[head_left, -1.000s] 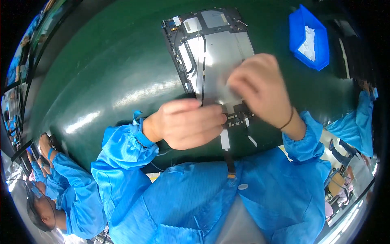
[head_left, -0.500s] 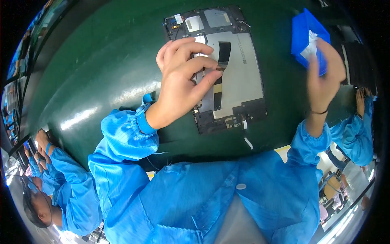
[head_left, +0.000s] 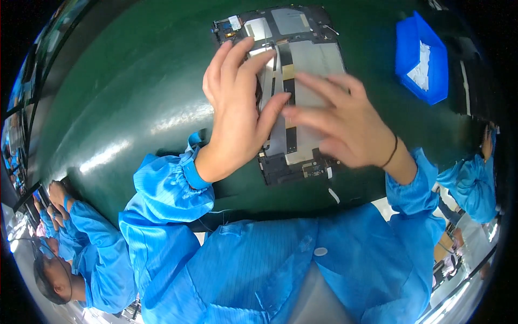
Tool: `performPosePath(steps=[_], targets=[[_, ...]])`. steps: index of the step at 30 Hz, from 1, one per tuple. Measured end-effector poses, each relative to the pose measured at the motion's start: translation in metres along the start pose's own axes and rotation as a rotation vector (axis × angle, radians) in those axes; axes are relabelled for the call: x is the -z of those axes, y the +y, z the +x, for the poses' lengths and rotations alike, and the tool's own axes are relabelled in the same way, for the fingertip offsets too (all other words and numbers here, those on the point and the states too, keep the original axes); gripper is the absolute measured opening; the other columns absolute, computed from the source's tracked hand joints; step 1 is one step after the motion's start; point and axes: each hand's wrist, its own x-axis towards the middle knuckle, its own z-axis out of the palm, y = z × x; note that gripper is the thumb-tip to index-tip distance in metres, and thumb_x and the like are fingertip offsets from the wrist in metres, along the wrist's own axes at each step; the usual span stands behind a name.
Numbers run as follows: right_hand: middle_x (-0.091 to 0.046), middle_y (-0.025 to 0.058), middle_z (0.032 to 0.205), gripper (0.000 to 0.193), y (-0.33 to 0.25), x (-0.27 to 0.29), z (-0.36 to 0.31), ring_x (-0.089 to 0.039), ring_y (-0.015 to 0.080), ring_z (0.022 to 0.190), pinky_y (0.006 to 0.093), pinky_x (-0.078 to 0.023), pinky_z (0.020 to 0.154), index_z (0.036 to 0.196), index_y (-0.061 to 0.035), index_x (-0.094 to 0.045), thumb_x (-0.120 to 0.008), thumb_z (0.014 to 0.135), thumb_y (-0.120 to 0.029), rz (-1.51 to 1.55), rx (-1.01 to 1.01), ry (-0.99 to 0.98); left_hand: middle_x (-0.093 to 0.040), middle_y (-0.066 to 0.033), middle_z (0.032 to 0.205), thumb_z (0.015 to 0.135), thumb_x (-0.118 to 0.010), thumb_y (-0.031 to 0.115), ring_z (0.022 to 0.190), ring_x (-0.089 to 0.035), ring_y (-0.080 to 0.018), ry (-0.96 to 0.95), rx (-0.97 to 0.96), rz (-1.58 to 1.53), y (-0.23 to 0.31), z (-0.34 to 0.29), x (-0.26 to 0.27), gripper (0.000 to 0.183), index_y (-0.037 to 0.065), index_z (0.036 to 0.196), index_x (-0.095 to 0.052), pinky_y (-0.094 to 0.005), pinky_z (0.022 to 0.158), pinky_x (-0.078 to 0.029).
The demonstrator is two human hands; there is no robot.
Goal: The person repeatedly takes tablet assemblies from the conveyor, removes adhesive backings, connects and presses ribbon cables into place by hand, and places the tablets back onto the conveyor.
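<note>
An opened tablet-like device (head_left: 315, 56) lies on the green table, its silver and black insides facing up. Down its middle runs a long black flat cable (head_left: 290, 86) with a gold-coloured section, now lying straight along the device. My left hand (head_left: 237, 102) spreads over the device's left side, fingers apart, with the thumb tip at the cable. From the right, my right hand (head_left: 350, 121) reaches over the device, fingers spread and partly blurred, the fingertips at or just above the cable. I see nothing held in either hand.
A blue bin (head_left: 407, 54) with white scraps (head_left: 421, 67) stands at the right. A small white strip (head_left: 334, 195) lies on the green table (head_left: 162, 70) below the device. People in blue smocks sit at both sides, one person (head_left: 102, 259) at the lower left.
My right hand has moved left from the blue bin to the device. My left fingers have spread from a near pinch at the cable, which has gone from curved to straight.
</note>
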Motion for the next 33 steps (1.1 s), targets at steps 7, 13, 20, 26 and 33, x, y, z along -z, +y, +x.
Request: performPosePath(steps=[7,13,20,26,33], targets=[[-0.050,0.0159,0.138,0.048,-0.021,-0.009,-0.016,-0.043,0.0329,0.132,0.0478,-0.031,0.107,0.127,-0.0106,-0.056,-0.057,0.087,-0.037,0.041,0.056,-0.014,-0.039,-0.0188,0.142,0.079,-0.070,0.007,0.135,-0.028,-0.0433,-0.005,-0.036,0.061,-0.003,-0.004,-0.004,0.065,0.004,0.137,-0.042,-0.0498,0.111,-0.021],[-0.057,0.0072,0.133,0.037,0.007,-0.002,-0.009,-0.046,0.0322,0.130,0.0465,-0.035,0.101,0.119,-0.0091,-0.060,-0.058,0.083,-0.016,-0.028,0.016,0.140,-0.042,-0.0193,0.139,0.079,-0.068,0.007,0.135,-0.029,-0.0426,0.090,-0.092,0.071,-0.011,0.000,-0.009,0.063,0.002,0.137,-0.042,-0.0481,0.111,-0.021],[-0.063,0.0051,0.125,0.037,-0.018,-0.017,-0.058,-0.054,0.0274,0.123,0.0437,-0.040,0.096,0.107,-0.0102,-0.066,-0.063,0.072,0.001,0.095,0.025,0.215,-0.056,-0.0088,0.127,0.077,-0.070,0.007,0.127,-0.040,-0.0351,0.168,-0.193,0.053,0.004,0.005,-0.005,0.046,0.009,0.121,-0.058,-0.0453,0.108,-0.025],[-0.067,0.0043,0.110,0.023,-0.012,-0.016,-0.049,-0.060,0.0265,0.109,0.0424,-0.045,0.089,0.098,-0.0096,-0.070,-0.071,0.075,-0.008,0.148,0.036,0.335,-0.068,0.0030,0.097,0.071,-0.076,0.012,0.097,-0.059,-0.0198,0.045,-0.614,0.073,0.035,-0.021,0.004,0.022,0.020,0.090,-0.069,-0.0425,0.102,-0.033],[-0.068,0.0033,0.106,0.025,-0.026,-0.017,-0.035,-0.061,0.0257,0.105,0.0397,-0.047,0.085,0.097,-0.0103,-0.070,-0.073,0.072,-0.009,0.069,0.107,0.365,-0.068,0.0048,0.093,0.066,-0.077,0.017,0.094,-0.059,-0.0165,0.099,-0.657,0.074,0.036,-0.025,0.017,0.024,0.022,0.089,-0.072,-0.0401,0.100,-0.034]])
